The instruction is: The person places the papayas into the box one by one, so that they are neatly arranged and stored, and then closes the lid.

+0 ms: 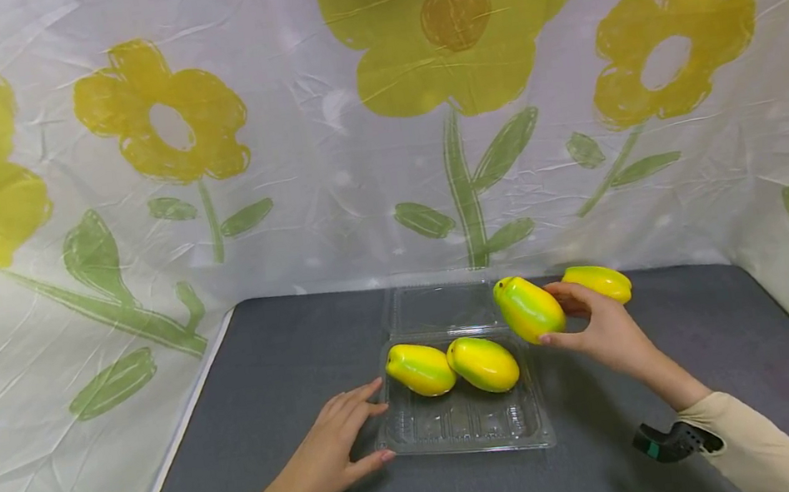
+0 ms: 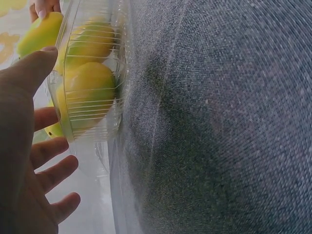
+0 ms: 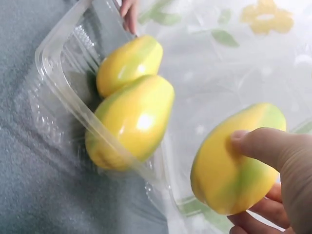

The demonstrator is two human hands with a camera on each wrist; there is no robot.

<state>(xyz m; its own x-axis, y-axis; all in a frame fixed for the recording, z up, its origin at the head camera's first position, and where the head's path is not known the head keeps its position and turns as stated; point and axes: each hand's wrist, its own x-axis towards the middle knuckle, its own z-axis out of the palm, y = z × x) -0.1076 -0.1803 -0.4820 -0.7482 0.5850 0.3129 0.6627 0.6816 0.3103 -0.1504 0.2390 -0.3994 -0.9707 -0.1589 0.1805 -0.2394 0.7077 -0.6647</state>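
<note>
My right hand (image 1: 606,330) grips a yellow-green papaya (image 1: 529,309) between thumb and fingers, raised above the right back part of a clear plastic container (image 1: 460,441). In the right wrist view the thumb presses on the side of the held papaya (image 3: 239,161). Two more papayas (image 1: 421,369) (image 1: 484,364) lie side by side in the container, toward its back. Beside the container's left edge is my left hand (image 1: 332,448), its fingers spread. Its thumb (image 2: 41,63) touches the rim in the left wrist view.
Another papaya (image 1: 598,283) lies at the table's back right, partly behind my right hand. The container's open lid (image 1: 441,307) lies flat behind it. A dark grey cloth covers the table (image 1: 288,353), and a flower-printed curtain (image 1: 313,207) hangs behind.
</note>
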